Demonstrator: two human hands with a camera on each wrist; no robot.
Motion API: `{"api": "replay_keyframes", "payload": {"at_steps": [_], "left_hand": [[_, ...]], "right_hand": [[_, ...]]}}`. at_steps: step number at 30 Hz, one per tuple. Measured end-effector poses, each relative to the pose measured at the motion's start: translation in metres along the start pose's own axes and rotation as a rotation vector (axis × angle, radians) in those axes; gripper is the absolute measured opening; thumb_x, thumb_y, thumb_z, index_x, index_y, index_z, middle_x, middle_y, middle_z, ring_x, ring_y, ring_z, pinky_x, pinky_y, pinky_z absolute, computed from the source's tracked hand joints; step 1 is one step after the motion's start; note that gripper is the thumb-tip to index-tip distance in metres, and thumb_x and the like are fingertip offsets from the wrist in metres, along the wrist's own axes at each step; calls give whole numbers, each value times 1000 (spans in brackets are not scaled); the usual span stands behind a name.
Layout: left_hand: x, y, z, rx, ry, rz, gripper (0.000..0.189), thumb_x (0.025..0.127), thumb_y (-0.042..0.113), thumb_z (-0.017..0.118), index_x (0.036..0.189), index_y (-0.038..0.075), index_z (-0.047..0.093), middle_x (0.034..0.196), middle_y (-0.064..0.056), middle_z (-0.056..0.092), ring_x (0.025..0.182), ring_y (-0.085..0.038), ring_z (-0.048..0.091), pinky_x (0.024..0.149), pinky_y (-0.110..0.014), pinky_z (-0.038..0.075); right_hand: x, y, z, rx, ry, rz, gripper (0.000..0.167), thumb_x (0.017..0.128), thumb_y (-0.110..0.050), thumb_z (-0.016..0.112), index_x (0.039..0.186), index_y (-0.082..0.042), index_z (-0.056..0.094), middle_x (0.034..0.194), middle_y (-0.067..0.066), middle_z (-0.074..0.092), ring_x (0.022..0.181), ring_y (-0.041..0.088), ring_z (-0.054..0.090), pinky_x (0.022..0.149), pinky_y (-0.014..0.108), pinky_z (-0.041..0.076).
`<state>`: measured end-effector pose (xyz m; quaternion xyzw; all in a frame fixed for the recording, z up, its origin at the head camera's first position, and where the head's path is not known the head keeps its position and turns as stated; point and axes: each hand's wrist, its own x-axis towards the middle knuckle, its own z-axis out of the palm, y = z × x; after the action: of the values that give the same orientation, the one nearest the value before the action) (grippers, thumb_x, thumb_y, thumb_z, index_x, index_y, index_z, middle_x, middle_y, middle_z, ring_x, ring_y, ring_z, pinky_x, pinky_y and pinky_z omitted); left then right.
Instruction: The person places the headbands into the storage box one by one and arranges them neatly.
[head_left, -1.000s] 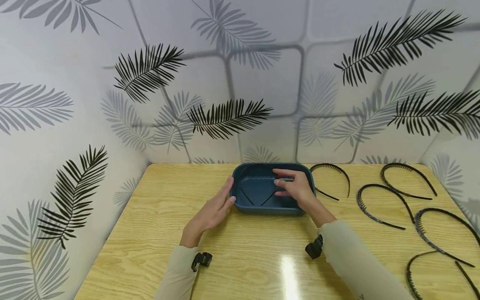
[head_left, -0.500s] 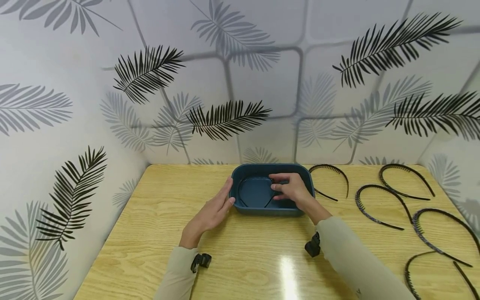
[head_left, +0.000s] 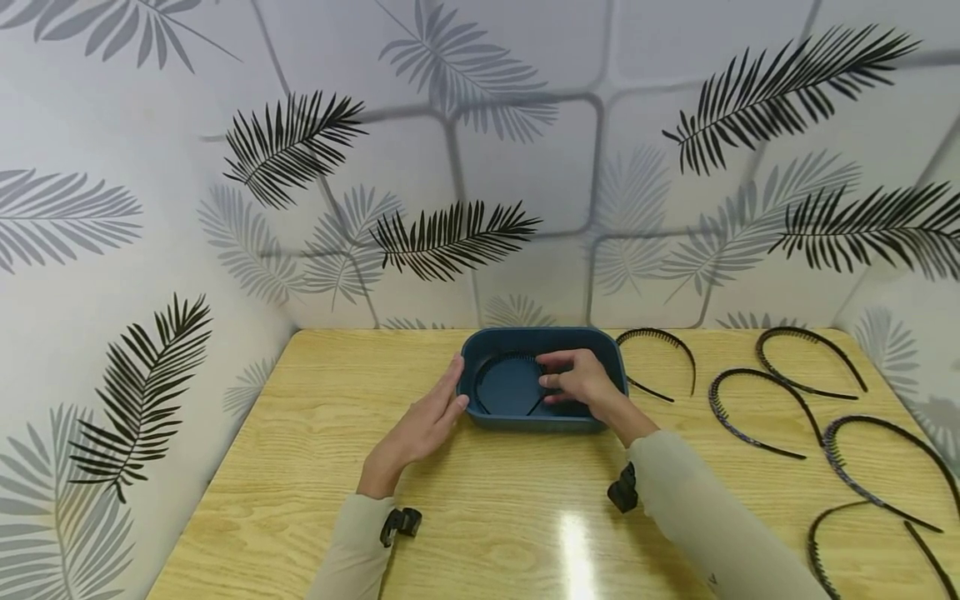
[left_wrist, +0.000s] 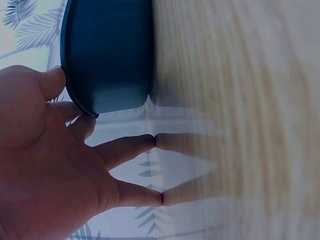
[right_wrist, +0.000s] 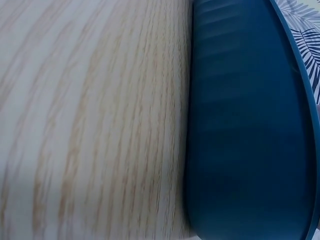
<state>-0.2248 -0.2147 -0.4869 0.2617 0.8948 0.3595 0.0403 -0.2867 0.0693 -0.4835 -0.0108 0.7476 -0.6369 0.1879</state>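
Note:
A dark blue oblong tub point(head_left: 498, 423) stands at the back of the table. Inside it lies a black toothed headband point(head_left: 482, 373), its curved top toward the far wall. My right hand point(head_left: 588, 383) reaches into the tub and holds the headband's right side at the fingertips, which partly cover it. At the tub's left end, my left hand point(head_left: 423, 425) steadies it with outstretched fingers. In the left wrist view the thumb point(left_wrist: 52, 82) touches the tub's rim, and two straight fingers reach down to the tabletop. The right wrist view shows only the tub's outer wall point(right_wrist: 250, 130).
Several more black headbands lie on the right of the wooden table point(head_left: 480, 508): one headband point(head_left: 693, 362) beside the tub, another headband point(head_left: 768, 450) nearer, the rest farther right. A wall point(head_left: 525, 192) with a leaf pattern rises directly behind the tub.
The headband in the tub has been lowered from a raised, tilted position to lie flat on the bottom. My right hand has sunk slightly with it. My left hand has stayed put.

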Motion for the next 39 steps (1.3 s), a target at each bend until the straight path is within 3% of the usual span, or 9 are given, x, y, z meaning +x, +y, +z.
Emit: {"api": "replay_keyframes", "payload": {"at_steps": [2,7,12,22,31,39], "left_hand": [[0,0,0,1,6,8,63,114,21,37,163,-3,4,170,-20,3,157,-30,7,125,-49,16],[-1,-1,0,6,-3,-1,63,114,23,36,164,0,4,171,-12,0,157,-25,6,125,-45,15],[0,-1,0,-2,-1,0,63,114,22,37,164,0,4,171,-11,0,157,-26,6,125,-46,15],[0,-3,1,8,-6,-1,63,115,23,36,163,-1,4,171,-19,2,157,-26,5,125,-46,14],[0,-4,1,11,-3,3,63,115,24,35,163,-1,5,171,-17,2,157,-26,5,125,-45,14],[1,-4,1,18,5,13,63,114,22,36,163,-2,5,170,-20,4,157,-27,6,125,-46,15]], "right_hand": [[0,0,1,-4,-4,3,46,96,11,65,141,7,58,144,27,52,111,36,65,74,37,62],[0,0,1,-14,-17,11,49,92,13,67,141,8,58,135,29,52,87,23,70,74,36,62],[-2,-1,1,-48,-17,7,51,91,14,69,140,8,58,137,31,50,77,18,71,73,34,62],[-5,0,1,-131,15,-45,48,90,11,71,137,8,61,136,31,54,84,28,75,75,36,62],[-4,-1,0,-99,61,-68,42,91,12,69,133,8,64,131,29,58,89,28,74,76,37,62],[-11,-7,-5,-46,53,-87,41,95,11,65,135,9,61,133,31,56,97,33,72,80,38,62]]}}
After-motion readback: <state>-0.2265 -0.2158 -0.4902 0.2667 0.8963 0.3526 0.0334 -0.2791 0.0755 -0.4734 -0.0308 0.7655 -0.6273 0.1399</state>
